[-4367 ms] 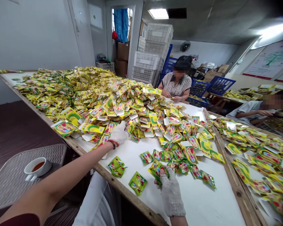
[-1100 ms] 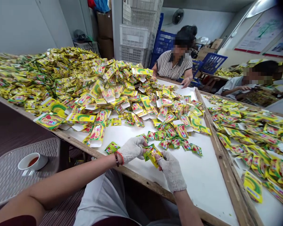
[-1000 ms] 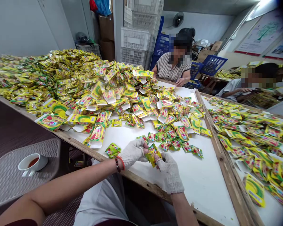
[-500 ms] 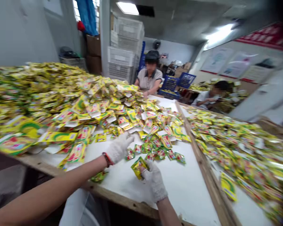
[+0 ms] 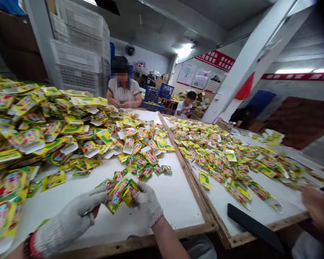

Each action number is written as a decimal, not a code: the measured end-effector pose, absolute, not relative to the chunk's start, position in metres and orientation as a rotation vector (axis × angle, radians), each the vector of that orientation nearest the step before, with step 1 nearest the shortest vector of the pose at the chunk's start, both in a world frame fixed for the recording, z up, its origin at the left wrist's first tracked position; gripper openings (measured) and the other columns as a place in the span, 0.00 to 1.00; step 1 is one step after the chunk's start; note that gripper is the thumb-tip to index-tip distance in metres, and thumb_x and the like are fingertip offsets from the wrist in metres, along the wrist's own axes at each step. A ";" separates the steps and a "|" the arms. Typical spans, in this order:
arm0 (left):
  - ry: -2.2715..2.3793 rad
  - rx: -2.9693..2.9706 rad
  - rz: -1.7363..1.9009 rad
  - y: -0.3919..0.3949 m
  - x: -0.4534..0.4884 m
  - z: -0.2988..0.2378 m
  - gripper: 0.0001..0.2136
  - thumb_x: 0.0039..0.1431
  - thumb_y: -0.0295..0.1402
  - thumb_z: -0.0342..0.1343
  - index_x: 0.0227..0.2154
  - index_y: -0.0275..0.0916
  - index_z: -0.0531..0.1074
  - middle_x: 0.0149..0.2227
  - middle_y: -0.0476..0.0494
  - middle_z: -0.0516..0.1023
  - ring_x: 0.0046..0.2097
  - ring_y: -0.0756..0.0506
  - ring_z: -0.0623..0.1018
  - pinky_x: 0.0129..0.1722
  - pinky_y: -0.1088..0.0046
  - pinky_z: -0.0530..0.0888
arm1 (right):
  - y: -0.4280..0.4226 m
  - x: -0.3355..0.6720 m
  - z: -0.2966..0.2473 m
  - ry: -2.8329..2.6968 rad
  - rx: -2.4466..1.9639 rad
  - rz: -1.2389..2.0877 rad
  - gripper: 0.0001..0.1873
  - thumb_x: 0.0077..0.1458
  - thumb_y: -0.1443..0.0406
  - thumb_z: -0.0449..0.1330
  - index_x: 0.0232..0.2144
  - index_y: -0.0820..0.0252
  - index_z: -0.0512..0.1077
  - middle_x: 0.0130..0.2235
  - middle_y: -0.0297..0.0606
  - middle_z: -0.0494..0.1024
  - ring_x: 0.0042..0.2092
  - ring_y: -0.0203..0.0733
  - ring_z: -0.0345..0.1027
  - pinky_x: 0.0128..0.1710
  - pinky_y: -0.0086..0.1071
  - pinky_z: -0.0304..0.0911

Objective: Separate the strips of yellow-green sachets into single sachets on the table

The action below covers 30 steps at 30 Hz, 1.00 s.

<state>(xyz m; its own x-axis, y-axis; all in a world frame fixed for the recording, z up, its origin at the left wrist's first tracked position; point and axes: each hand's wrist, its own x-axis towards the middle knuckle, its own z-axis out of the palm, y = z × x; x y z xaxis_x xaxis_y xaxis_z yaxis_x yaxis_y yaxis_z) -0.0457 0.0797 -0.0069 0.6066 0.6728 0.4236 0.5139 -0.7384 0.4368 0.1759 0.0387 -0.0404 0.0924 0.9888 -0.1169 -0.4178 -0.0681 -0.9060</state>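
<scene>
In the head view my left hand (image 5: 70, 219), in a white knit glove with bare fingertips, pinches the left side of a small flat yellow carton (image 5: 119, 190) printed red and green. My right hand (image 5: 148, 202), gloved the same way, grips a shiny yellow-green sachet (image 5: 131, 190) against the carton's right side. Where carton and sachet overlap, the fingers partly hide them. Just beyond the hands, small green-and-red sachets (image 5: 147, 172) lie in a loose group on the white tabletop (image 5: 175, 201). A yellow packet (image 5: 54, 181) lies flat beyond my left hand.
Yellow cartons (image 5: 91, 138) are heaped at the left and back. A wooden divider (image 5: 183, 163) separates this table from one strewn with packets (image 5: 218, 162). At right are a dark phone-like slab (image 5: 253, 226) and another person's blurred hand (image 5: 317, 205). A co-worker (image 5: 124, 90) sits across the table.
The view has swung right. My left hand has come from the pile to my right hand, and a carton is now between them. The right hand still holds the yellow-green sachet.
</scene>
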 end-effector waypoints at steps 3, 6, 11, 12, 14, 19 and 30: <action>1.173 2.555 0.816 0.061 -0.028 -0.008 0.29 0.50 0.36 0.54 0.58 0.44 0.60 0.60 0.41 0.65 0.58 0.39 0.68 0.58 0.61 0.67 | 0.030 0.160 -0.037 -0.960 -1.165 1.132 0.19 0.47 0.56 0.65 0.39 0.61 0.72 0.37 0.37 0.78 0.34 0.38 0.70 0.32 0.29 0.67; 1.443 2.525 0.645 0.054 -0.005 -0.011 0.37 0.43 0.28 0.56 0.60 0.36 0.53 0.59 0.32 0.63 0.59 0.35 0.65 0.57 0.56 0.65 | 0.018 0.150 -0.032 -1.054 -1.207 1.098 0.15 0.48 0.58 0.62 0.38 0.61 0.73 0.37 0.38 0.78 0.37 0.40 0.70 0.36 0.31 0.68; 1.493 2.483 0.480 0.058 0.001 -0.012 0.34 0.42 0.26 0.56 0.56 0.39 0.57 0.56 0.36 0.65 0.58 0.37 0.65 0.54 0.60 0.66 | 0.010 0.170 -0.018 -0.978 -1.325 0.992 0.25 0.50 0.53 0.60 0.45 0.63 0.69 0.35 0.40 0.77 0.27 0.37 0.68 0.23 0.28 0.63; 1.472 2.507 0.451 0.058 -0.001 -0.011 0.33 0.42 0.27 0.58 0.56 0.41 0.57 0.56 0.37 0.64 0.57 0.37 0.65 0.54 0.60 0.66 | 0.010 0.176 -0.014 -0.979 -1.364 0.948 0.26 0.51 0.52 0.60 0.46 0.63 0.68 0.35 0.40 0.77 0.26 0.36 0.67 0.21 0.28 0.62; 1.449 2.558 0.367 0.057 -0.004 -0.007 0.34 0.41 0.29 0.61 0.55 0.42 0.58 0.56 0.37 0.64 0.55 0.36 0.66 0.52 0.59 0.67 | 0.010 0.187 -0.007 -1.041 -1.439 0.908 0.26 0.51 0.50 0.59 0.45 0.63 0.68 0.35 0.40 0.77 0.25 0.36 0.66 0.20 0.28 0.61; 1.456 2.698 0.222 0.053 -0.004 0.005 0.36 0.40 0.34 0.67 0.54 0.40 0.59 0.54 0.36 0.65 0.51 0.35 0.68 0.47 0.58 0.67 | 0.011 0.197 -0.002 -1.421 -1.571 0.922 0.19 0.53 0.54 0.57 0.41 0.61 0.72 0.32 0.39 0.77 0.28 0.39 0.68 0.23 0.29 0.63; 1.310 2.754 0.145 0.043 0.004 0.003 0.28 0.47 0.34 0.63 0.50 0.39 0.60 0.50 0.37 0.67 0.49 0.36 0.68 0.44 0.57 0.67 | 0.019 0.198 0.002 -1.793 -1.613 0.787 0.07 0.49 0.61 0.59 0.26 0.57 0.74 0.24 0.33 0.75 0.26 0.37 0.64 0.25 0.28 0.56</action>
<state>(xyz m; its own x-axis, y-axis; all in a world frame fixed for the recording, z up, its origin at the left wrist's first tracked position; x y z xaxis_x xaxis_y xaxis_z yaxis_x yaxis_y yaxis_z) 0.0043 0.0429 0.0027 0.6279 0.7769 0.0478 0.7685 -0.6285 0.1199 0.1975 0.0191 0.0022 -0.0855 0.9954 0.0423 0.6429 0.0876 -0.7609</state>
